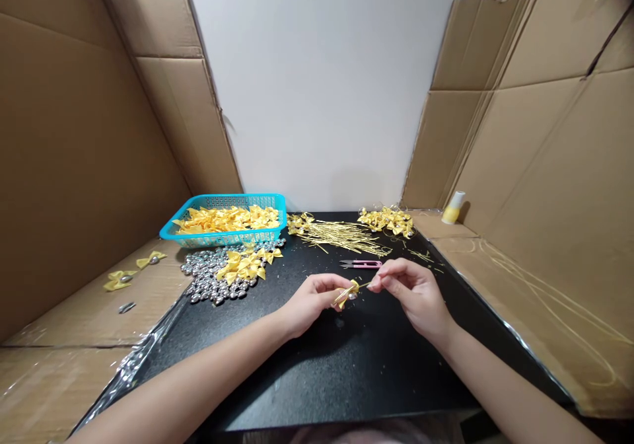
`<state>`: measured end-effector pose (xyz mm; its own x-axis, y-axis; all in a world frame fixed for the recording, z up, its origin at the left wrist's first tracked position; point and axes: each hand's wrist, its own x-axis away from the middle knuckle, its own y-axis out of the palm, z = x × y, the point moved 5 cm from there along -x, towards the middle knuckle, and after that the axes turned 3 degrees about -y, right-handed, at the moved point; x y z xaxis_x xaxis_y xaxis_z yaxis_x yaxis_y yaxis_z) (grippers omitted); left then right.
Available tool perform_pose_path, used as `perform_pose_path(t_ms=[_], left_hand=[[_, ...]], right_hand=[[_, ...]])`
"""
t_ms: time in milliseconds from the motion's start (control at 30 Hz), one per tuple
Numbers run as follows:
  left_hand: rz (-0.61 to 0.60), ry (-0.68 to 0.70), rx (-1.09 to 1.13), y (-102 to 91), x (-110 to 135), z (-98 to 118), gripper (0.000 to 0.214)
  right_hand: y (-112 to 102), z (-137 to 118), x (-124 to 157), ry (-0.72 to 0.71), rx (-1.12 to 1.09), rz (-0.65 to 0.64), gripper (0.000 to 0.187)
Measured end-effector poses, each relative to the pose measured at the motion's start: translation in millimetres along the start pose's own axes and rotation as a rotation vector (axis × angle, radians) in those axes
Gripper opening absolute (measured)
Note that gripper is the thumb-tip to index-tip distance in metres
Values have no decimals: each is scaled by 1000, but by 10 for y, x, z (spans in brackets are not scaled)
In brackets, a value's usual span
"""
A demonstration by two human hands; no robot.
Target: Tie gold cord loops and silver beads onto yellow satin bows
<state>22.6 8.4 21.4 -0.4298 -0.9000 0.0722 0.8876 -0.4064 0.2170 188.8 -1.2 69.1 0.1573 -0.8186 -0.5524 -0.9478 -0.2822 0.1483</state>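
My left hand (317,302) pinches a yellow ribbon bow (352,291) that has a silver bell-like bead on it. A thin gold tie (365,285) runs from the bow to my right hand (409,292), whose thumb and fingertips are closed on its end. Both hands are held over the black tabletop. Just beyond them lies a pair of pink-handled thread snips (361,264). Farther back is a loose pile of cut gold ties (344,236). My fingers hide part of the bow.
Back left, a blue basket (222,240) holds many yellow bows. Silver beads (211,275) with more bows (247,264) lie before it. Finished-looking bows (386,221) are heaped at the back right, near a thread cone (453,207). Cardboard walls (559,140) flank the table.
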Motion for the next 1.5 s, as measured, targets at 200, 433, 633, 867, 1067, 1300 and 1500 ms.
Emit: perform_pose_path(t_ms=[200,433,633,867,1067,1300,1500], left_hand=[[-6,-20,-54,10,-5,-14,25],[-36,-32,-101,39,0,-27,26],[-6,-43,-65,31,9,-21,26],[25,-48,56,57,79,106,24],[33,115,-28,58,127,206,20],[7,305,-191,101,159,271,21],[2,336,-199,81,143,228,27]], right_hand=[[17,-12,11,-15,12,-25,5],[6,-12,-1,-32,-4,-11,4],[16,-54,4,-49,24,-38,2],[244,-102,105,-53,386,-255,11],[254,-120,131,-115,446,-202,9],[231,-83,157,-37,524,-215,15],[252,-142,145,-120,659,-217,16]])
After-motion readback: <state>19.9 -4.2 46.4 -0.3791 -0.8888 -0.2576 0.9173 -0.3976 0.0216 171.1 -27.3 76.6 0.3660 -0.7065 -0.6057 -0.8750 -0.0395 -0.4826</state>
